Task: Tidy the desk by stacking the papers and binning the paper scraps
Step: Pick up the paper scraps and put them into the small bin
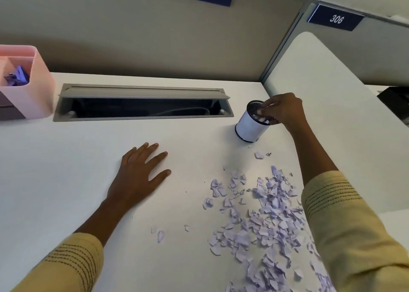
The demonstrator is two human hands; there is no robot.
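Note:
A small mesh bin cup [249, 128] wrapped in white paper stands on the white desk [66, 170] at the right, tilted slightly. My right hand [285, 110] hovers over its mouth with the fingers bunched and blurred at the rim. Pale scraps show inside the cup, but I cannot make out whether the fingers still hold any. A wide scatter of lilac paper scraps [270, 214] lies in front of the cup, running down to the lower right under my right forearm. My left hand [141, 174] rests flat on the desk, fingers spread, holding nothing.
A pink desk organiser [37, 88] with purple bits inside stands at the far left. An open cable hatch [141, 108] is cut into the desk behind my hands. A white divider panel [321, 81] bounds the desk on the right; a few stray scraps [160, 235] lie near the front.

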